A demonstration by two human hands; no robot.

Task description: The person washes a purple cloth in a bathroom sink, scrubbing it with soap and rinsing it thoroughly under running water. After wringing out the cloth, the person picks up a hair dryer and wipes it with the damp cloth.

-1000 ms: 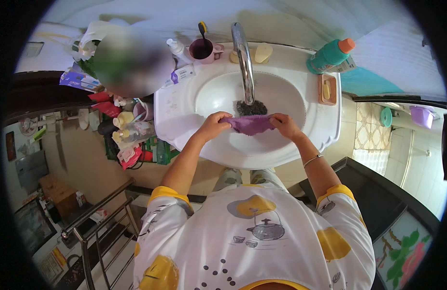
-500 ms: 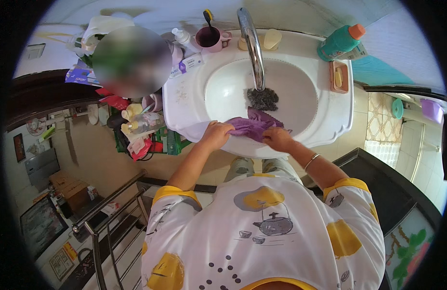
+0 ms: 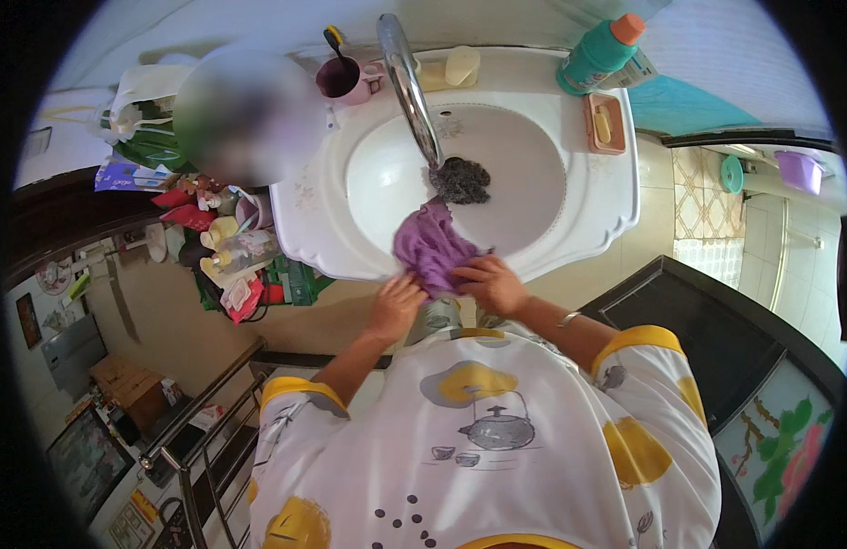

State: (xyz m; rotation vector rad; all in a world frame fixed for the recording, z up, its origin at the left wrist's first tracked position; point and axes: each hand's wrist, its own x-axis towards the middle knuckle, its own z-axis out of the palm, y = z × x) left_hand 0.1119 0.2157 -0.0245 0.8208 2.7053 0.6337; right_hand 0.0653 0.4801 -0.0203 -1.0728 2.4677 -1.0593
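A crumpled purple cloth [image 3: 431,249] hangs over the front rim of the white washbasin [image 3: 304,233], its far end reaching into the bowl. My left hand [image 3: 396,304] grips its near left edge, fingertips pressed on the fabric. On the near right edge, my right hand [image 3: 493,284] is closed with its fingers bent over the cloth. Beyond the cloth, a dark grey tangled clump [image 3: 462,180], like a mesh scrubber, lies in the bowl under the chrome faucet [image 3: 410,87]. Whether water runs I cannot make out.
On the basin's back ledge stand a pink mug [image 3: 346,82] with a brush and a teal bottle [image 3: 599,57] with an orange cap. A soap dish [image 3: 605,124] sits at the right. Bottles and packets [image 3: 245,252] crowd the left; a metal railing [image 3: 204,403] is nearer.
Both hands have drawn the cloth nearer to me, over the front rim. It was stretched sideways between them and is now more bunched. The whole view has shifted a little.
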